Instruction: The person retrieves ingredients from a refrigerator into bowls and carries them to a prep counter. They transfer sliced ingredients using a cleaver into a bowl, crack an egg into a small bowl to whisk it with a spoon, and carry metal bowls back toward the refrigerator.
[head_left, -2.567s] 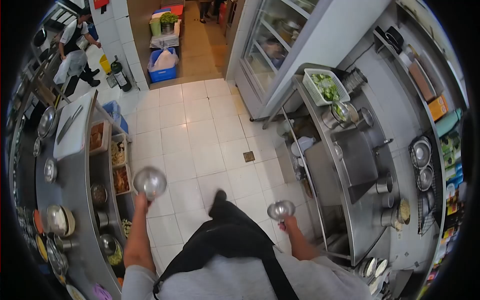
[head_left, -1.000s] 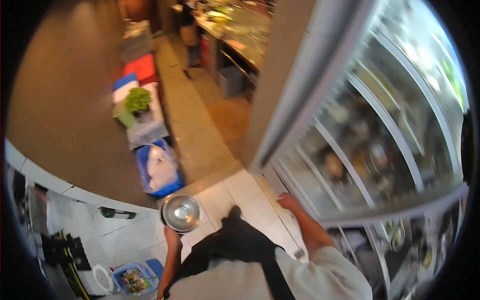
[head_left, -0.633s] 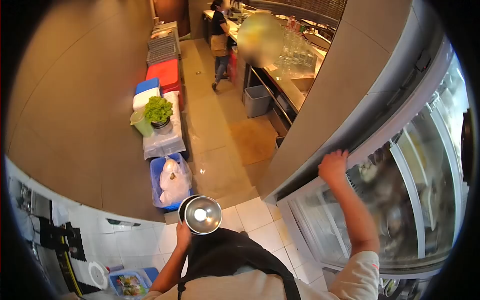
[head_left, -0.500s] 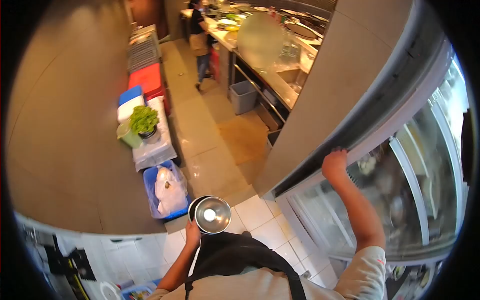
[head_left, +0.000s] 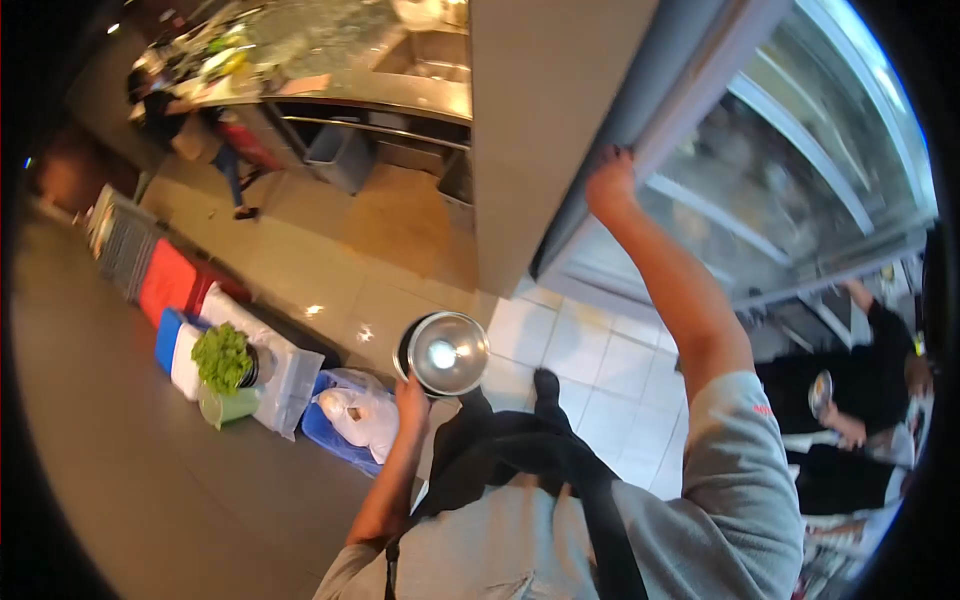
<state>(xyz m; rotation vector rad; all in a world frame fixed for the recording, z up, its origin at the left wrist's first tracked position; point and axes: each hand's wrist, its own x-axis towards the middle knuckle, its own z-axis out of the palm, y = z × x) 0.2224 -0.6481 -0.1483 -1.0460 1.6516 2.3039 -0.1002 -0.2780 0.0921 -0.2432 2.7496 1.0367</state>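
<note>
My left hand (head_left: 412,398) grips a shiny metal bowl (head_left: 450,355) by its rim, in front of my apron. A darker rim shows behind the bowl; whether it is a second bowl I cannot tell. The bowl's inside faces me, with only a bright reflection in it. My right arm reaches forward, and my right hand (head_left: 610,187) is wrapped around the edge of a glass fridge door (head_left: 655,150). Its fingertips are partly hidden behind the edge. Blurred shelves show through the glass.
A tub with a white bag (head_left: 365,420), a leafy green plant (head_left: 222,358) and a red box (head_left: 170,280) line the left side. One person (head_left: 190,135) stands at the far counter (head_left: 330,95). Other people in black (head_left: 840,370) are close on my right.
My view has turned to the right, bringing people on the right into sight. My left hand still holds the bowl, and my right hand stays on the fridge door.
</note>
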